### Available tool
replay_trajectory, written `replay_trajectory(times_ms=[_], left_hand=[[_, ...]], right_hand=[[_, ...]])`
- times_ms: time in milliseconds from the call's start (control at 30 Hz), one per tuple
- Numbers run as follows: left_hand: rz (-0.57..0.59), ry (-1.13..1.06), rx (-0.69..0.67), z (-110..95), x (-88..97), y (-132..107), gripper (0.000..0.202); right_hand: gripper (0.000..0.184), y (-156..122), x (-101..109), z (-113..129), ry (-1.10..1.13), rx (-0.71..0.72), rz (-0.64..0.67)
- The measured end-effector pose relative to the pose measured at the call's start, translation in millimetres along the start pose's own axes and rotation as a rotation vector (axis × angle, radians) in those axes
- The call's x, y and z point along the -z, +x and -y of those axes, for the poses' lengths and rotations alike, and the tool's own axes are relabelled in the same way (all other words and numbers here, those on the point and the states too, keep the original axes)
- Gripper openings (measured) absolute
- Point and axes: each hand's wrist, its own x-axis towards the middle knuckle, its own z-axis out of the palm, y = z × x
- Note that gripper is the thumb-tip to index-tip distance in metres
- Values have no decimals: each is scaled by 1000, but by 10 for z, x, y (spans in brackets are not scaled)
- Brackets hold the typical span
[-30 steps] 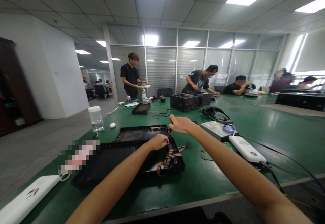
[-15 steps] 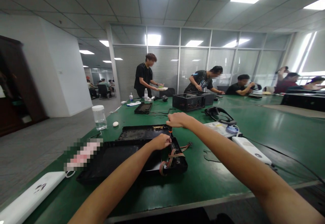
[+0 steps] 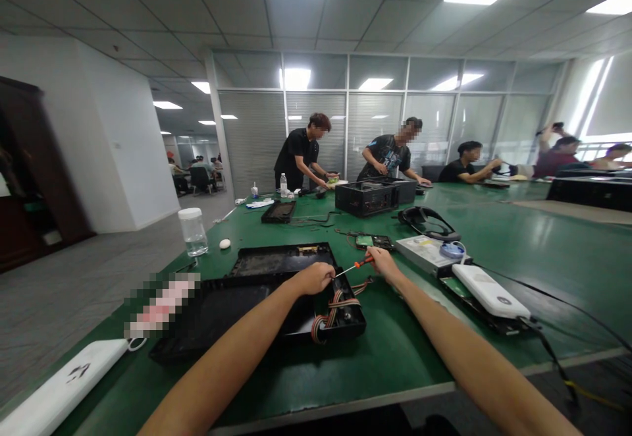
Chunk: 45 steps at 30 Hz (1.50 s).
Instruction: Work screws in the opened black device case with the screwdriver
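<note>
My left hand (image 3: 312, 277) is curled closed at the right end of an open black plastic case (image 3: 222, 311), fingers pinched over something small I cannot make out. My right hand (image 3: 381, 263) grips a small screwdriver with an orange-red handle (image 3: 356, 265). The tool lies nearly level, its tip pointing left toward my left hand. A bundle of red, black and striped wires (image 3: 332, 305) loops out of the case just below both hands. A second black case half (image 3: 281, 259) lies behind it.
On the green table (image 3: 405, 350) sit a white power bank (image 3: 490, 290) with a cable, a grey drive (image 3: 425, 252), a headset (image 3: 427, 220), a green circuit board (image 3: 368, 241), a plastic jar (image 3: 192, 231) and a white device (image 3: 64, 386). Several people work at the far end.
My right hand has dropped from above the case and swung right, laying the screwdriver from upright to almost flat. My left hand stayed in place. The standing person in black stepped right and bent over the table.
</note>
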Motion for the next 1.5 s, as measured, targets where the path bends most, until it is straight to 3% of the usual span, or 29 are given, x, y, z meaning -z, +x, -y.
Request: replay_trajectory(times_ms=[67,167,333,400,533,667,767,833,900,967,1033,1100,1233,1400,1500], left_hand=[[-10,6,-16,-5,-8,-1,15],[-25,20,-23,-30,26,6,11],[-57,-69,36,-27,321,-10,14],[103,-167,129,36,476,-66,13],[557,-337,464,218,632,-270,8],[720,-369,625,338,613,-433,16],[658,-325,616,409,659,-459,30],[496,-268,553,468,724,-460,36],[292,-179,463,537,779,-473,31],[160,-64,404,609,796,-501,25],[160,9,392,679,773,-532,27],[239,12,382,743,724,-549,27],[333,-12,349,822,592,-532,39],[350,196,234,758,486,-462,11],[303,326,100,668,586,-419,6]], right_hand=[[31,-4,17,-157,241,-125,-50],[28,37,-16,-173,483,-198,-90],[29,45,-102,-113,592,-314,-2],[29,21,-118,-117,592,-333,7],[20,-16,-150,-93,630,-282,64],[17,-31,-214,21,616,-195,100],[20,-97,-245,238,386,-45,61],[24,-239,-245,468,103,134,76],[27,-500,-235,723,-218,346,196],[17,-856,-221,933,-508,532,493],[10,-1235,-205,1041,-793,611,662],[17,-1548,-177,1043,-1014,590,644],[19,-1879,-30,925,-1061,642,639],[12,-2073,145,872,-957,654,618],[9,-2085,131,859,-923,578,573]])
